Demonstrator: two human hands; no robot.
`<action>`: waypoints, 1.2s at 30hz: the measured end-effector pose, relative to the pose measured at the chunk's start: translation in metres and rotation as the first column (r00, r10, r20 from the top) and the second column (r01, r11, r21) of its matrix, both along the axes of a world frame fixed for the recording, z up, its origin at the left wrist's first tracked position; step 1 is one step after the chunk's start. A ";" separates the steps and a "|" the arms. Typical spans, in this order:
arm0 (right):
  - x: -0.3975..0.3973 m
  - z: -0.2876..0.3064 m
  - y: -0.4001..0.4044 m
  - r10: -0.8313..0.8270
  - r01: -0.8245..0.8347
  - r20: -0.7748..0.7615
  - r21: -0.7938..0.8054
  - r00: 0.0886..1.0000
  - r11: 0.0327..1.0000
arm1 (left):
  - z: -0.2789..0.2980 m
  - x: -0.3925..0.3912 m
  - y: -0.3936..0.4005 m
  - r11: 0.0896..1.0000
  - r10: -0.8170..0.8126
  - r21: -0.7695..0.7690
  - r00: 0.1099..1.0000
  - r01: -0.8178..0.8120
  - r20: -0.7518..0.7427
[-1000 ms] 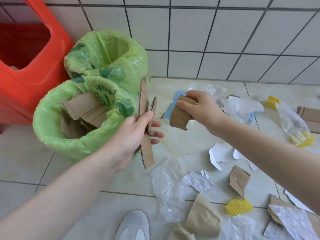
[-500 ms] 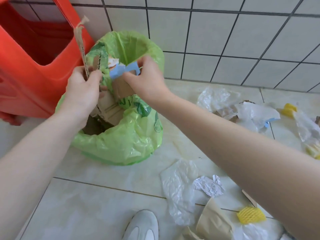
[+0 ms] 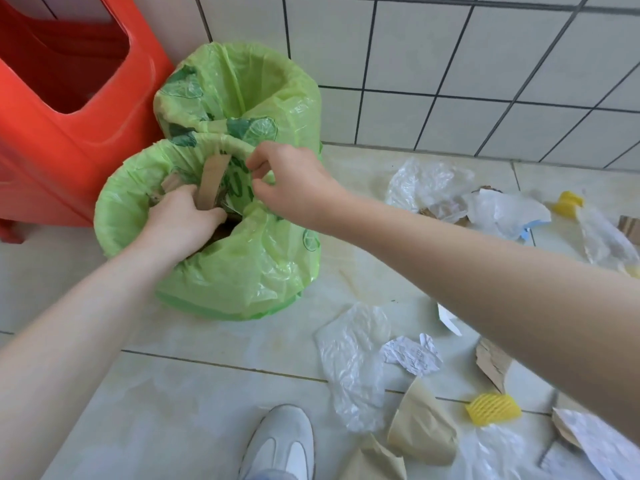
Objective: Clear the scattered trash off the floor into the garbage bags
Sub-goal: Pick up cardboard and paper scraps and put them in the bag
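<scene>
Two green garbage bags stand by the wall, the near bag (image 3: 221,268) in front of the far bag (image 3: 249,84). My left hand (image 3: 180,220) reaches into the near bag's mouth and grips a brown cardboard strip (image 3: 213,178) that sticks up out of it. More cardboard lies deeper in that bag, mostly hidden. My right hand (image 3: 294,181) hovers over the same bag's right rim, fingers loosely curled, with nothing seen in them. Trash lies on the floor to the right: a clear plastic sheet (image 3: 353,358), crumpled white paper (image 3: 412,355), torn cardboard (image 3: 491,362) and yellow foam netting (image 3: 493,408).
A red plastic container (image 3: 69,109) stands left of the bags against the tiled wall (image 3: 450,57). My white shoe (image 3: 280,445) is at the bottom edge. Crushed brown paper (image 3: 422,431) lies beside it. More plastic and paper (image 3: 491,209) are piled at the right near the wall.
Both hands carried cardboard pieces to the near bag. My right hand let go of its cardboard and blue scrap. My left hand lowered its strip into the bag.
</scene>
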State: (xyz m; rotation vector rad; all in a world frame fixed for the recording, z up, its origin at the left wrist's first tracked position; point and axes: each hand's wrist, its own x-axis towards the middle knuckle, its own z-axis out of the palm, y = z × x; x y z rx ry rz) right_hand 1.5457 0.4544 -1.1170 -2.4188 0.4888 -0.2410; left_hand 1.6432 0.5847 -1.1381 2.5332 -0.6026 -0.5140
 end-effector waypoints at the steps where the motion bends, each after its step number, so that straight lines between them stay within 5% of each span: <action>1: -0.010 0.001 -0.003 0.009 -0.009 0.003 -0.021 1.000 1.000 | 0.001 -0.002 -0.001 1.000 -0.017 0.021 0.997 0.016 0.071; 11: -0.142 -0.035 -0.039 -0.035 0.027 -0.211 -0.039 0.977 0.999 | 0.014 -0.086 -0.051 0.909 -0.212 -0.255 0.893 0.329 0.397; 21: -0.283 -0.099 -0.011 -0.028 0.010 -0.585 -0.034 0.811 0.999 | -0.067 -0.204 -0.040 0.741 -0.631 -0.149 0.755 0.655 0.178; 27: -0.287 -0.156 0.001 -0.024 -0.056 -0.631 -0.106 0.776 0.993 | -0.106 -0.244 0.002 0.666 -0.742 -0.005 0.662 0.746 -0.105; 31: -0.283 -0.182 0.002 -0.053 -0.129 -0.633 -0.238 0.772 0.963 | -0.123 -0.252 0.021 0.502 -0.801 0.101 0.506 0.859 -0.321; 36: -0.278 -0.190 0.006 -0.127 -0.160 -0.628 -0.380 0.768 0.911 | -0.130 -0.260 0.038 0.316 -0.873 0.210 0.370 0.925 -0.319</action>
